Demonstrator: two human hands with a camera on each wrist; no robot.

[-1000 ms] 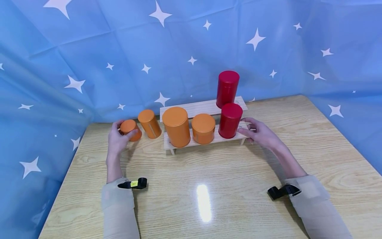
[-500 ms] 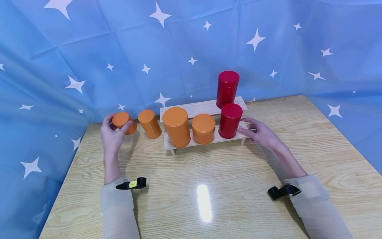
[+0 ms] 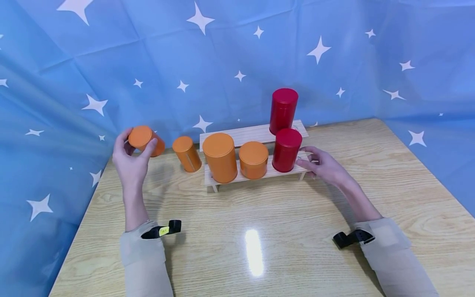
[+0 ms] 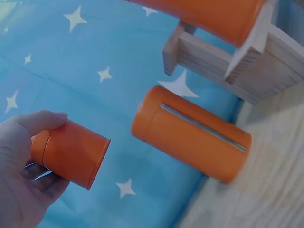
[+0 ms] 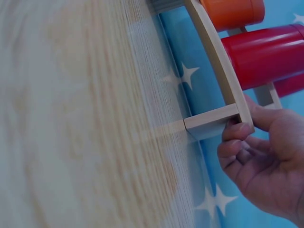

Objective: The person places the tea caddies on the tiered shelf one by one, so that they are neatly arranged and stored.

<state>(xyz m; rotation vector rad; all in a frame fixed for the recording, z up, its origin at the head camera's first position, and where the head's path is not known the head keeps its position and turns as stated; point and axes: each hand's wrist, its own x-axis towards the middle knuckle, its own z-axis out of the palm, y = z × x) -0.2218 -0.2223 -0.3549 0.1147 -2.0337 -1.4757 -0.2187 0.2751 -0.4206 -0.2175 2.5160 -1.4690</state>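
My left hand (image 3: 130,165) grips a small orange canister (image 3: 141,137) round its lid end, raised above the table at the far left. In the left wrist view the same canister (image 4: 76,153) sits between thumb and fingers. A slim orange canister (image 3: 188,156) stands on the table between that hand and a two-step wooden rack (image 3: 241,135). My right hand (image 3: 326,166) pinches the right end of the rack's lower shelf. The right wrist view shows its thumb and fingertips round the shelf corner (image 5: 243,111).
On the lower shelf stand a large orange canister (image 3: 220,161), a short orange canister (image 3: 253,161) and a red canister (image 3: 285,152). Another red canister (image 3: 283,111) is on the upper shelf. A blue star-patterned cloth (image 3: 237,53) hangs behind the wooden table (image 3: 208,239).
My left hand has lifted the small orange canister off the table and moved it up and left, tilting it. My right hand and the rack have stayed put.
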